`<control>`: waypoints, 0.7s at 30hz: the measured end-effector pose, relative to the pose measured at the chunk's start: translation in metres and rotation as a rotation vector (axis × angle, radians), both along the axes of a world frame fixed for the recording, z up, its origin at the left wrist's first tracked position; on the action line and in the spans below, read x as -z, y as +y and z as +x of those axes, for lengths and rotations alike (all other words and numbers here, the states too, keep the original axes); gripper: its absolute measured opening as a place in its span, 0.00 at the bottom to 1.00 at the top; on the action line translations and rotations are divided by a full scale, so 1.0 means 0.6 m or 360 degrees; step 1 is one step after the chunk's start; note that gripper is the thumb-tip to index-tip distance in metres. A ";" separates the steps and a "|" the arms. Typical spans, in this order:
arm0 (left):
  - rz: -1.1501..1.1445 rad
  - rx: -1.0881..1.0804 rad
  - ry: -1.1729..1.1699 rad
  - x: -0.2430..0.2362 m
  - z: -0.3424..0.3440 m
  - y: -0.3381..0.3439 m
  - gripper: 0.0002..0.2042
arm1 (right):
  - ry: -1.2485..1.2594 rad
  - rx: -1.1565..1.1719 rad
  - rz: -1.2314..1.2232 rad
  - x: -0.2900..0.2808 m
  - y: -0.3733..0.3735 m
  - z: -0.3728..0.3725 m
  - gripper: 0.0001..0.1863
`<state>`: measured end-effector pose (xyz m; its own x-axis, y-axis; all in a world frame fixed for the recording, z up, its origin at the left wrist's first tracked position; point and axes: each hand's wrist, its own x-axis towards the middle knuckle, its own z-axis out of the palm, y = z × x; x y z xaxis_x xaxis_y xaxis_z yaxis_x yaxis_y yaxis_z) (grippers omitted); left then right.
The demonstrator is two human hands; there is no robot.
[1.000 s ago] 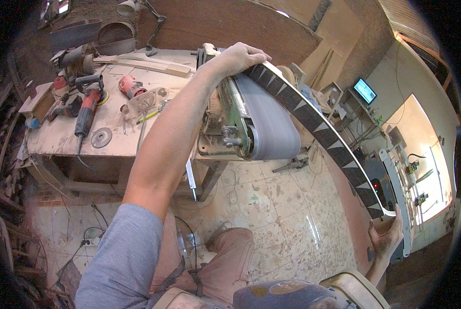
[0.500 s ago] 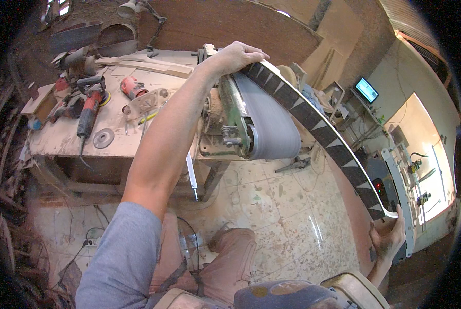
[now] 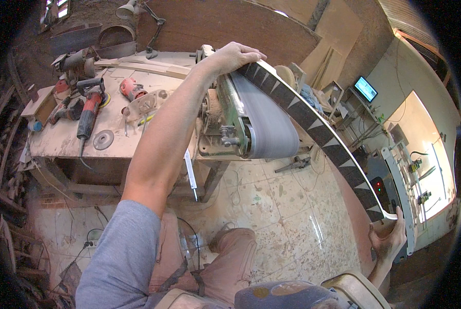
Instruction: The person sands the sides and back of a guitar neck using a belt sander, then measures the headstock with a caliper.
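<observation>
I hold a long, curved dark strip (image 3: 320, 133) with pale triangular inlays and a white edge. It slants from the far middle down to the right. My left hand (image 3: 237, 55) reaches far out and grips its upper end, fingers bent over the white edge. My right hand (image 3: 391, 238) holds the lower end, thumb and fingers around it. Left of the strip is a belt sander (image 3: 234, 121) with a wide grey belt (image 3: 272, 133). The strip's upper part lies along the belt's right side; whether they touch cannot be made out.
A dusty workbench (image 3: 114, 147) carries a red-and-black angle polisher (image 3: 90, 114), a round disc (image 3: 103, 139), a red power tool (image 3: 131, 88) and wooden strips (image 3: 148, 66). A lit screen (image 3: 366, 88) stands at the far right. A cable (image 3: 78, 251) lies on the tiled floor at left.
The strip and both hands have stayed almost in place, with only a slight shift. The belt's surface shows different streaks and looks smeared.
</observation>
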<state>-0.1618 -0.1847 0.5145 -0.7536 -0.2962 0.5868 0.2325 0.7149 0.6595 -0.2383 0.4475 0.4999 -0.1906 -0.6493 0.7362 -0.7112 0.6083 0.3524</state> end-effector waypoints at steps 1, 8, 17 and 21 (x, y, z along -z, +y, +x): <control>0.0011 0.0020 0.0012 0.001 0.002 0.000 0.17 | -0.0016 0.0001 -0.0002 0.002 0.003 -0.001 0.49; 0.0106 0.0060 -0.0046 -0.004 -0.002 0.000 0.19 | 0.0072 -0.0008 0.0011 -0.006 -0.003 0.005 0.50; 0.0067 0.0053 -0.0084 -0.011 0.006 0.000 0.18 | -0.0070 0.0088 0.0033 -0.002 0.006 0.014 0.45; 0.0038 0.0020 -0.0113 -0.013 0.001 -0.004 0.18 | -0.0078 0.0040 0.0032 -0.006 0.003 0.018 0.45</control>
